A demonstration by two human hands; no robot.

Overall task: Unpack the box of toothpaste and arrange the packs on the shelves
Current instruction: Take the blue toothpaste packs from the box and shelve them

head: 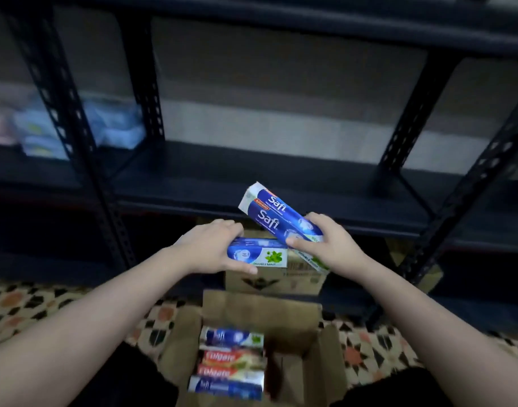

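Observation:
My left hand (213, 245) grips a blue Safi toothpaste pack (260, 254) lying level above the floor. My right hand (328, 245) grips two more blue Safi packs (269, 212), stacked together and tilted up to the left toward the dark shelf (251, 168). Below my arms an open cardboard box (296, 356) holds several packs (231, 362), blue Safi and red Colgate, stacked along its left side. The shelf board in front of me bears no toothpaste.
A second, shut cardboard box (275, 280) stands under the shelf, behind the open one. Light blue soft packs (116, 127) sit on the neighbouring shelf at left. Black perforated uprights (66, 107) frame the bays. The floor (31, 304) is patterned tile.

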